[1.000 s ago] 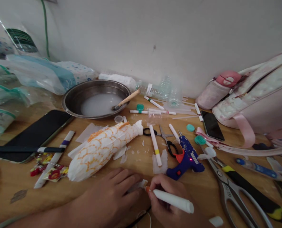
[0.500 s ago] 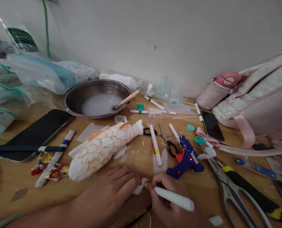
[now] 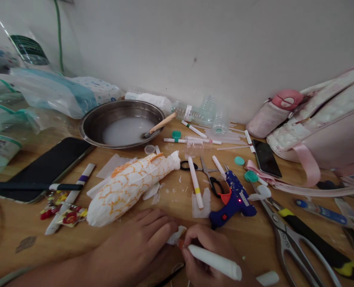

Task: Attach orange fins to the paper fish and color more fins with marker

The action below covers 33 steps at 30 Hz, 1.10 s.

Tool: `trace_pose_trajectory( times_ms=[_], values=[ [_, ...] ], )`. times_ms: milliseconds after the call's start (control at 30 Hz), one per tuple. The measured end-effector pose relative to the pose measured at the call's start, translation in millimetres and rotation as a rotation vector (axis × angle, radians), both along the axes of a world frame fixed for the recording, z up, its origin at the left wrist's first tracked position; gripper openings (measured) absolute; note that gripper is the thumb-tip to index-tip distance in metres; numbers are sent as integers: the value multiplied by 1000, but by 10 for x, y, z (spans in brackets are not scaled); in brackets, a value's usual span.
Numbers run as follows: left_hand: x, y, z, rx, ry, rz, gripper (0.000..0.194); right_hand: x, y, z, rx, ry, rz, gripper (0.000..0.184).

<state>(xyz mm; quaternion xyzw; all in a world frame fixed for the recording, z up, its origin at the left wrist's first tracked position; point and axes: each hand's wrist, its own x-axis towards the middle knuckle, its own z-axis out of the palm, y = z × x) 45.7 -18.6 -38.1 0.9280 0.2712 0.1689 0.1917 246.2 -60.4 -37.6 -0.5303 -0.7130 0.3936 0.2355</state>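
My right hand [image 3: 208, 255] is closed round a white marker [image 3: 214, 261] whose orange tip touches a small white paper scrap [image 3: 177, 235] on the wooden table [image 3: 284, 275]. My left hand [image 3: 137, 245] lies flat with its fingers stretched out, pressing on that scrap. Just beyond my left hand lies a paper-wrapped bottle [image 3: 129, 187] drawn with an orange scale pattern. A white marker cap [image 3: 268, 278] rests to the right of my right hand.
A blue glue gun [image 3: 233, 199], scissors [image 3: 208, 175], large shears [image 3: 302, 243], several markers and teal caps lie to the right. A steel bowl [image 3: 121, 123] of milky liquid, a black phone [image 3: 45, 167], plastic bags and a pink bag [image 3: 323, 119] ring the table.
The marker tip and my right hand have shifted slightly left over the paper scrap. My left hand stays pressed in place.
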Motion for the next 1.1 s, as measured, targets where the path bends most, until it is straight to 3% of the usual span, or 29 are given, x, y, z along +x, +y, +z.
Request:
trace_pose_trajectory(
  times_ms=[333,700,967,1100],
  values=[
    [-33,-2,-39,-75,46,-16,16,14,8,40,32,-36,24,6],
    [-19,-8,-32,-60,45,-13,22,-8,-22,-75,260,-34,3,7],
    [-18,-6,-70,-35,14,2,19,-6,-18,-70,318,-43,-12,8],
    [-24,-4,-62,-58,42,-8,22,2,-1,-63,290,-66,47,10]
  ],
)
